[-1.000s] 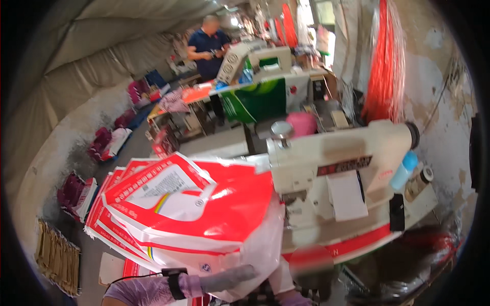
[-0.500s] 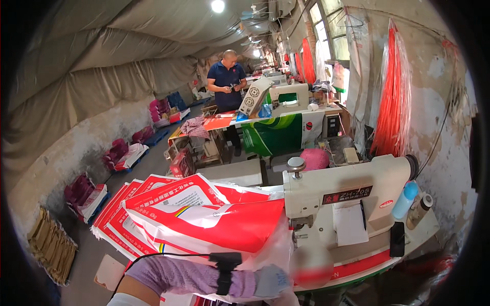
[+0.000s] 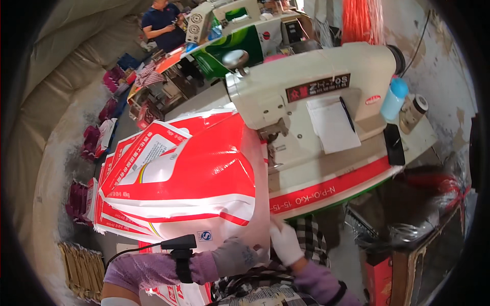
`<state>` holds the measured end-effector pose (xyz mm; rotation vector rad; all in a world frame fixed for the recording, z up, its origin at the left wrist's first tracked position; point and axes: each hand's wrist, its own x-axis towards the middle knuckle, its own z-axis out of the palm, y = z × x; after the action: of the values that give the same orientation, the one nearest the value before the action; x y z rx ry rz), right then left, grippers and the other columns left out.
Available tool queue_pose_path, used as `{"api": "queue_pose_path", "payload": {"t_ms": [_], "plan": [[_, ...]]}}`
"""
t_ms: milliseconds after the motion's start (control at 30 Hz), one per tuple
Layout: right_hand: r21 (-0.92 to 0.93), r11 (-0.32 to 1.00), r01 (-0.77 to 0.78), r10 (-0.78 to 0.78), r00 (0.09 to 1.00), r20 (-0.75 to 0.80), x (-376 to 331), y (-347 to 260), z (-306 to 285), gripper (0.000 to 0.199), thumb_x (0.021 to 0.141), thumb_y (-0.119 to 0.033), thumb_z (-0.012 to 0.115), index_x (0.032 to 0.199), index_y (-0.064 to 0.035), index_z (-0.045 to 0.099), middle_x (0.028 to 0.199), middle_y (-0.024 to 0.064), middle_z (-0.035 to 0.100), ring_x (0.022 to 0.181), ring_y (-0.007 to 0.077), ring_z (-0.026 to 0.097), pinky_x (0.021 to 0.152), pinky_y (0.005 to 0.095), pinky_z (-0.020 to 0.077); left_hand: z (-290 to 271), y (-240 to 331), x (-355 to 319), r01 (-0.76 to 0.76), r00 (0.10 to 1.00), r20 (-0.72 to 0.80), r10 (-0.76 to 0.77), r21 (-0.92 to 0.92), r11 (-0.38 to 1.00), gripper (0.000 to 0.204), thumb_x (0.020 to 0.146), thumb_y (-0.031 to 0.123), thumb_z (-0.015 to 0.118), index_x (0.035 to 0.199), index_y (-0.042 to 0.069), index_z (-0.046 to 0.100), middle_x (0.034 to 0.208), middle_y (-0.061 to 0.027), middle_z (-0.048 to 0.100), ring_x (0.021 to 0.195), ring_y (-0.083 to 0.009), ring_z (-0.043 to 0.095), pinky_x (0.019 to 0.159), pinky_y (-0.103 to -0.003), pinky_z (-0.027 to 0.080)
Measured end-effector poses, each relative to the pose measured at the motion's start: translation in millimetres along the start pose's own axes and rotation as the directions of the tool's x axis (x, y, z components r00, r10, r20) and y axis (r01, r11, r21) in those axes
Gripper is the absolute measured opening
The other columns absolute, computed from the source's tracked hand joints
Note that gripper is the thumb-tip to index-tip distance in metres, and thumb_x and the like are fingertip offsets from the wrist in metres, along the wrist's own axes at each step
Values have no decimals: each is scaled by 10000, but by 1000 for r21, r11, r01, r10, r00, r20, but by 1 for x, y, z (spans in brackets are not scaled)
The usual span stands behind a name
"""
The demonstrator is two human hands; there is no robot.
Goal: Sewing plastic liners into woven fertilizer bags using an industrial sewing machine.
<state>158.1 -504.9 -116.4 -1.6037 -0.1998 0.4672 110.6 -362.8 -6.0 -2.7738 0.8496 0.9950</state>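
While the gloved left hand [image 3: 236, 257] and right hand [image 3: 286, 242] pinch the near edge of the red-and-white bag [image 3: 204, 176], it lies atop the bag stack [image 3: 109, 214] beside the sewing machine [image 3: 316, 97].

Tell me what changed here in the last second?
The left hand moved rightward to the red-and-white bag's near edge, and the right hand came into view, touching that edge too. The bag stack stayed beside the sewing machine.
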Motion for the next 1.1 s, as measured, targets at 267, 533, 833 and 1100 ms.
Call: {"api": "queue_pose_path", "payload": {"t_ms": [267,533,833,1100], "plan": [[-512,858,33,-109,987,-120,14,5,21,739,872,-319,590,1484,-123,226,620,194,583,560,412,580,529,494,455,-82,-52,23,-414,909,-17,417,-153,897,305,761,398,662,882,119,646,825,-18,657,887,-268,616,749,-446,492],[-901,431,47,-108,994,0,130,17,2,395,736,-271,683,1064,-51,671,646,134,651,601,315,663,521,392,515,-224,-128,5,-350,936,152,317,474,808,141,739,276,692,850,194,719,719,38,687,757,-161,645,933,-411,412],[-828,561,-16,-4,1000,-22,159,-38,20,221,821,-222,546,760,-124,734,783,139,700,756,330,691,653,444,543,-131,-45,8,-126,992,-35,121,-186,974,447,896,485,526,753,75,633,603,-154,585,561,-333,606,550,-421,484],[239,971,-29,31,999,-5,77,-13,6,407,939,-269,495,1249,-10,547,1089,180,651,987,288,630,839,365,485,-8,-48,-19,139,960,201,-193,-945,-295,484,880,189,660,1291,21,467,1026,-56,584,923,-92,563,828,-251,472]]}}
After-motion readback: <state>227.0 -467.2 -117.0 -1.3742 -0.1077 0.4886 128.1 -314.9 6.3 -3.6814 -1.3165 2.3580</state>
